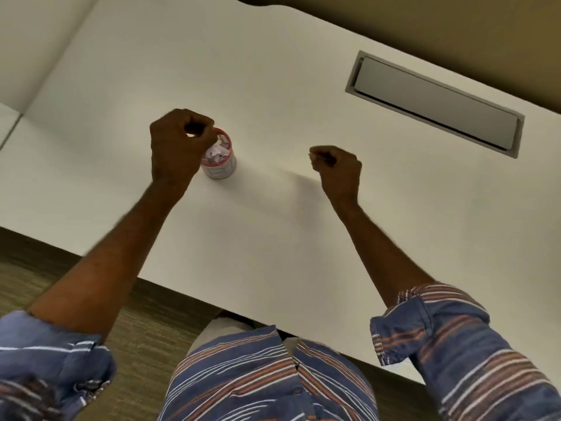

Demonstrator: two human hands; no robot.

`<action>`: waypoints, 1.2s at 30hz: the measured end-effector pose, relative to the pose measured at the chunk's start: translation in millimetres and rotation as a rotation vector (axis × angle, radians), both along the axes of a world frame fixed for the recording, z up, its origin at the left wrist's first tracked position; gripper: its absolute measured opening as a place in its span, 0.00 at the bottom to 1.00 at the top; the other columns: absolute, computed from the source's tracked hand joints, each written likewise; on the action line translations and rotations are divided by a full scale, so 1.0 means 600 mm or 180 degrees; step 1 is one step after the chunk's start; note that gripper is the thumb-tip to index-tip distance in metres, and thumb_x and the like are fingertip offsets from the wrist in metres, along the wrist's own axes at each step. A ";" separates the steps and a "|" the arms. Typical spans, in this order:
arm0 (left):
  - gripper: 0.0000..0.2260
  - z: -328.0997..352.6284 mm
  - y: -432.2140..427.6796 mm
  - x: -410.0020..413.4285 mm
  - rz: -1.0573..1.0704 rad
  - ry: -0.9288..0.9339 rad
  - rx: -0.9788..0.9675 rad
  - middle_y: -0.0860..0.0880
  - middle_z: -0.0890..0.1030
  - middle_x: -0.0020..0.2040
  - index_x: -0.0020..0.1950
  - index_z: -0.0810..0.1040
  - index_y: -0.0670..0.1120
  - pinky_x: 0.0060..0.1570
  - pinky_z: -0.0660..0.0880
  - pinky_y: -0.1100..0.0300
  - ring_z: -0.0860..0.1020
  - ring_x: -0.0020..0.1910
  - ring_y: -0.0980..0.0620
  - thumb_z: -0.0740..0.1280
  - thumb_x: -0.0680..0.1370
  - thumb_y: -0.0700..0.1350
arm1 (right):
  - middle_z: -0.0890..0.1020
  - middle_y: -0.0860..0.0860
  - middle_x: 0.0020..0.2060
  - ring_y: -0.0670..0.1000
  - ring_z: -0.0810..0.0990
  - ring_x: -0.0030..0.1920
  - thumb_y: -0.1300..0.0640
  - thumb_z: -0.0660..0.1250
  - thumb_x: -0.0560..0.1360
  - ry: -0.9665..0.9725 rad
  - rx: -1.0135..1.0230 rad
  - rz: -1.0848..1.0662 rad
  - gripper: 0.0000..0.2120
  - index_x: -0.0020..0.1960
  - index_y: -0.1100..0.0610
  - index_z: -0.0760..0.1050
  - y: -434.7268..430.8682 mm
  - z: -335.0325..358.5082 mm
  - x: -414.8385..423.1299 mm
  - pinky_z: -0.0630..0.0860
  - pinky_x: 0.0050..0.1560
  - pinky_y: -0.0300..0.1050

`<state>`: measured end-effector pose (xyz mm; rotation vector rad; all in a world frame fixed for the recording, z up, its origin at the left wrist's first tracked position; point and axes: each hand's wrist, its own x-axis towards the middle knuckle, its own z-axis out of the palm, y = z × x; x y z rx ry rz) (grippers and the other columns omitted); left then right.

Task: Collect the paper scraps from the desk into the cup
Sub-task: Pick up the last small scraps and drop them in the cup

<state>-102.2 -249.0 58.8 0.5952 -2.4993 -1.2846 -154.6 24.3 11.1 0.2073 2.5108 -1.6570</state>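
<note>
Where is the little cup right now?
In the head view the cup stands on the white desk, left of centre, just right of the left hand, whose curled fingers hover at its rim.

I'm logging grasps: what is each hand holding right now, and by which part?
Cannot be told. The left hand is curled over the red-rimmed white paper cup, the right hand over the white desk; any pinched scrap is too small to see.
</note>
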 end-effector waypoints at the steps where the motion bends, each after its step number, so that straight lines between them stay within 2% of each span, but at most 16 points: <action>1: 0.07 -0.003 -0.014 0.002 -0.0090 -0.0130 -0.0090 0.48 0.85 0.45 0.47 0.85 0.43 0.45 0.75 0.73 0.81 0.43 0.56 0.71 0.72 0.42 | 0.87 0.55 0.42 0.51 0.85 0.41 0.64 0.72 0.74 0.0091 -0.0012 0.0206 0.06 0.51 0.62 0.85 -0.029 0.012 -0.010 0.83 0.49 0.44; 3: 0.07 -0.010 -0.033 0.005 -0.0333 -0.0429 -0.0385 0.45 0.85 0.46 0.47 0.85 0.43 0.46 0.77 0.63 0.82 0.45 0.52 0.72 0.72 0.43 | 0.87 0.52 0.42 0.46 0.85 0.40 0.62 0.72 0.74 0.0360 0.0104 0.0626 0.05 0.49 0.60 0.85 -0.091 0.034 -0.022 0.83 0.49 0.41; 5: 0.09 -0.018 -0.039 0.003 -0.0682 -0.0754 -0.0718 0.45 0.84 0.45 0.47 0.86 0.44 0.44 0.76 0.56 0.81 0.45 0.48 0.74 0.72 0.48 | 0.88 0.51 0.44 0.46 0.85 0.44 0.61 0.72 0.74 0.0732 0.0358 0.1045 0.05 0.49 0.58 0.86 -0.152 0.052 -0.021 0.81 0.52 0.43; 9: 0.11 -0.027 -0.036 -0.012 -0.0939 -0.1173 -0.1198 0.40 0.82 0.43 0.47 0.85 0.41 0.40 0.72 0.55 0.80 0.44 0.42 0.71 0.74 0.49 | 0.86 0.51 0.44 0.51 0.83 0.47 0.59 0.67 0.74 0.1142 0.1126 0.1650 0.08 0.50 0.54 0.84 -0.243 0.054 0.011 0.79 0.49 0.48; 13: 0.09 -0.030 -0.032 -0.019 -0.0917 -0.0966 -0.1328 0.37 0.83 0.44 0.49 0.83 0.37 0.42 0.70 0.57 0.82 0.44 0.37 0.71 0.76 0.43 | 0.86 0.48 0.45 0.52 0.82 0.47 0.56 0.66 0.75 0.1245 0.1494 0.1575 0.13 0.57 0.48 0.81 -0.265 0.038 0.032 0.79 0.45 0.46; 16: 0.08 -0.033 -0.038 -0.022 -0.0998 -0.0893 -0.1359 0.38 0.85 0.47 0.53 0.84 0.40 0.47 0.75 0.54 0.82 0.47 0.39 0.70 0.76 0.42 | 0.80 0.52 0.39 0.55 0.77 0.44 0.56 0.65 0.76 0.1362 0.1870 0.1556 0.15 0.61 0.46 0.79 -0.272 0.029 0.042 0.66 0.39 0.41; 18: 0.09 -0.031 -0.039 -0.021 -0.0978 -0.0967 -0.1180 0.40 0.85 0.46 0.53 0.84 0.42 0.47 0.77 0.54 0.83 0.46 0.41 0.72 0.75 0.43 | 0.73 0.52 0.38 0.54 0.70 0.44 0.56 0.64 0.76 0.1278 0.1904 0.1488 0.14 0.60 0.48 0.78 -0.272 0.026 0.047 0.56 0.36 0.35; 19: 0.09 -0.029 -0.038 -0.018 -0.0994 -0.0961 -0.1080 0.41 0.85 0.46 0.52 0.84 0.43 0.46 0.77 0.56 0.84 0.46 0.42 0.74 0.73 0.43 | 0.74 0.53 0.39 0.54 0.71 0.44 0.56 0.64 0.77 0.1263 0.1965 0.1544 0.12 0.59 0.50 0.79 -0.272 0.023 0.046 0.55 0.36 0.35; 22: 0.11 -0.020 -0.039 -0.012 -0.1187 -0.0894 -0.0881 0.43 0.86 0.45 0.53 0.85 0.46 0.46 0.76 0.59 0.84 0.46 0.44 0.75 0.71 0.41 | 0.83 0.58 0.45 0.58 0.79 0.47 0.59 0.67 0.76 0.1338 0.2461 0.2006 0.09 0.55 0.58 0.81 -0.276 0.019 0.043 0.67 0.40 0.43; 24: 0.13 -0.016 -0.045 -0.016 -0.1298 -0.1007 -0.0860 0.44 0.86 0.46 0.57 0.84 0.47 0.50 0.79 0.56 0.84 0.47 0.45 0.74 0.72 0.41 | 0.84 0.56 0.47 0.52 0.81 0.45 0.59 0.64 0.75 0.1104 0.2113 0.1908 0.11 0.55 0.59 0.81 -0.286 0.026 0.044 0.70 0.41 0.40; 25: 0.14 -0.014 -0.048 -0.019 -0.1333 -0.1071 -0.0883 0.44 0.86 0.47 0.58 0.83 0.47 0.51 0.79 0.55 0.83 0.48 0.45 0.73 0.72 0.41 | 0.84 0.53 0.46 0.47 0.80 0.43 0.57 0.61 0.75 0.0839 0.1668 0.1748 0.13 0.55 0.56 0.81 -0.293 0.034 0.046 0.71 0.40 0.36; 27: 0.15 -0.009 -0.053 -0.025 -0.1341 -0.1115 -0.0965 0.44 0.86 0.49 0.58 0.83 0.47 0.50 0.80 0.53 0.83 0.49 0.44 0.72 0.72 0.39 | 0.83 0.41 0.36 0.38 0.80 0.39 0.54 0.58 0.77 0.0495 0.1486 0.1447 0.13 0.50 0.48 0.81 -0.300 0.036 0.044 0.70 0.37 0.34; 29: 0.12 -0.001 -0.055 -0.029 -0.1343 -0.1084 -0.1150 0.42 0.85 0.48 0.55 0.84 0.45 0.46 0.79 0.53 0.83 0.47 0.41 0.70 0.72 0.38 | 0.82 0.39 0.31 0.37 0.81 0.36 0.53 0.57 0.78 0.0430 0.1511 0.1393 0.12 0.44 0.45 0.79 -0.305 0.035 0.043 0.70 0.38 0.37; 31: 0.06 0.005 -0.057 -0.032 -0.1411 -0.1140 -0.1395 0.39 0.84 0.43 0.46 0.83 0.40 0.39 0.74 0.56 0.82 0.42 0.39 0.70 0.71 0.36 | 0.85 0.45 0.36 0.46 0.83 0.40 0.51 0.62 0.78 0.0545 0.1700 0.1564 0.08 0.48 0.49 0.80 -0.309 0.042 0.050 0.73 0.40 0.42; 33: 0.02 0.008 -0.058 -0.033 -0.1427 -0.1307 -0.1526 0.38 0.83 0.41 0.42 0.81 0.38 0.37 0.71 0.57 0.81 0.40 0.37 0.71 0.70 0.36 | 0.84 0.50 0.35 0.55 0.82 0.37 0.53 0.70 0.73 0.1319 0.2429 0.1614 0.07 0.51 0.52 0.81 -0.308 0.037 0.051 0.70 0.40 0.43; 36: 0.09 0.004 -0.056 -0.034 -0.1350 -0.1522 -0.1530 0.40 0.78 0.35 0.35 0.74 0.40 0.36 0.70 0.57 0.80 0.37 0.38 0.72 0.71 0.36 | 0.83 0.50 0.34 0.56 0.80 0.40 0.55 0.73 0.70 0.1649 0.2782 0.1650 0.07 0.49 0.51 0.82 -0.313 0.043 0.056 0.65 0.42 0.47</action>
